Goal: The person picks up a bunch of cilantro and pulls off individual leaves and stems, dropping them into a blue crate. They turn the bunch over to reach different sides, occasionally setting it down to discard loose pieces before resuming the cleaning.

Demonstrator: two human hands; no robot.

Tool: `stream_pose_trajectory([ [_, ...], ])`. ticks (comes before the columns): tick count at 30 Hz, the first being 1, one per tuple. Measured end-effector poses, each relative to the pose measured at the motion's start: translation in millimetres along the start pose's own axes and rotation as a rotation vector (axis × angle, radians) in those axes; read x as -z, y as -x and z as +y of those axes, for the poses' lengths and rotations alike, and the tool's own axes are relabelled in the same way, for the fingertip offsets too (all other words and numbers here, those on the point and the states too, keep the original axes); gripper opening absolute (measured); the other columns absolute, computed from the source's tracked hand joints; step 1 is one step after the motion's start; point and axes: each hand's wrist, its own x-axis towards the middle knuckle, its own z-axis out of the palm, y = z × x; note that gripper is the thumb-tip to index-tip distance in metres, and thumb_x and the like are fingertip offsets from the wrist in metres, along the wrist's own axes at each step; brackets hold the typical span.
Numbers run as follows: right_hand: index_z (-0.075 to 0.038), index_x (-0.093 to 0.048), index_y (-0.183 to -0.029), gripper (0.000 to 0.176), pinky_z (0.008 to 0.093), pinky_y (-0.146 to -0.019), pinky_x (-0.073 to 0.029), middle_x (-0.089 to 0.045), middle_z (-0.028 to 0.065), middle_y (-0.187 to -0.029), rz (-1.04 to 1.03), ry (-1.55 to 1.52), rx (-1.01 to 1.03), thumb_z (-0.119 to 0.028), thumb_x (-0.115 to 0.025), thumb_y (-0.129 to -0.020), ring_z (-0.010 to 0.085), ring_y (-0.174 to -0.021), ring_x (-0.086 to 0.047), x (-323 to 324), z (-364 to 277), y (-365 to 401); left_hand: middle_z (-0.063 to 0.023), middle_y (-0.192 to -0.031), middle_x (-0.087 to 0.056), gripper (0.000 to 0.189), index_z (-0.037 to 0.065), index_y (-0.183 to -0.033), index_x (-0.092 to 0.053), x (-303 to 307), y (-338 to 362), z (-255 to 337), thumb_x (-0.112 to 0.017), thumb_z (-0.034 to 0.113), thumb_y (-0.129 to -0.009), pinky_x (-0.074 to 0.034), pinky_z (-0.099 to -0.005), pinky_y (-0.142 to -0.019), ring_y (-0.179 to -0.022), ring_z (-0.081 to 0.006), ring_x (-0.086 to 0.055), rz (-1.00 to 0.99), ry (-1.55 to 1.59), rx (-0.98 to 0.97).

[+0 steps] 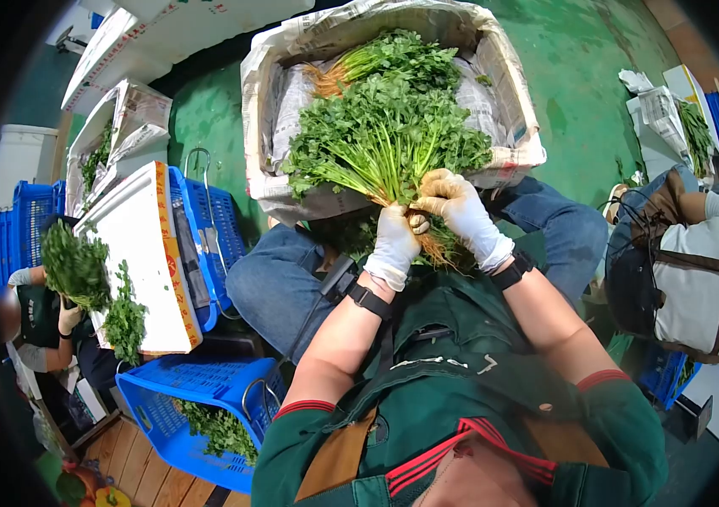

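Note:
A leafy green bunch [385, 152] with pale stems and orange-brown roots is held over the near edge of a newspaper-lined box [262, 101]. My left hand [395, 241], in a white glove, is closed round the stem base from the left. On the right, my right hand [456, 207], also gloved, has its fingers bent against the stems just above the roots [437, 245]. The two hands nearly meet. Another bunch [393, 59] lies in the box behind, its roots pointing left.
At the left stand a white foam lid [144, 270] with loose greens, blue crates [186, 384] and a co-worker's hand [69, 317] near a bunch. Another person [706, 270] sits at the right, near a box of greens [693, 127]. The floor [579, 93] is green.

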Motion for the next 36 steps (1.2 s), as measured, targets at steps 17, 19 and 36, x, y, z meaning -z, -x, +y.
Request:
stream_pose_trajectory([
  [17,0.002,-0.066,-0.077,0.007,0.0293,-0.086,-0.040,-0.060,0.0110,-0.103,0.129,-0.305,-0.123,-0.004,-0.065,-0.074,0.0193,-0.097,-0.053,-8.8,-27.1,35.0,-0.0039,-0.081,-0.059,0.019,0.004,-0.095,-0.059,-12.2,19.1,2.4,-0.051,0.016,-0.083,-0.048,-0.0284,-0.064,-0.073,-0.0151,-0.058,-0.082,-0.029,-0.133],
  [19,0.002,-0.066,-0.079,0.011,0.0292,-0.090,-0.038,-0.059,0.0149,-0.110,0.056,-0.135,-0.075,-0.007,-0.062,-0.075,0.0207,-0.104,-0.052,17.6,-43.6,44.4,-0.0026,-0.074,-0.057,0.012,0.004,-0.091,-0.058,1.6,-5.1,2.4,-0.052,0.013,-0.086,-0.038,-0.0234,-0.048,-0.055,-0.0103,-0.048,-0.023,-0.055,-0.055],
  [36,-0.005,-0.066,-0.092,0.028,0.0330,-0.070,-0.048,-0.067,0.0104,-0.087,0.421,0.483,-0.096,-0.028,-0.066,-0.075,0.0237,-0.076,-0.063,-3.5,-17.4,-79.5,-0.0005,-0.062,-0.050,0.018,0.014,-0.095,-0.051,3.5,-3.5,8.7,-0.048,0.031,-0.093,-0.024,-0.0202,-0.037,-0.038,-0.0070,-0.032,-0.160,0.068,0.037],
])
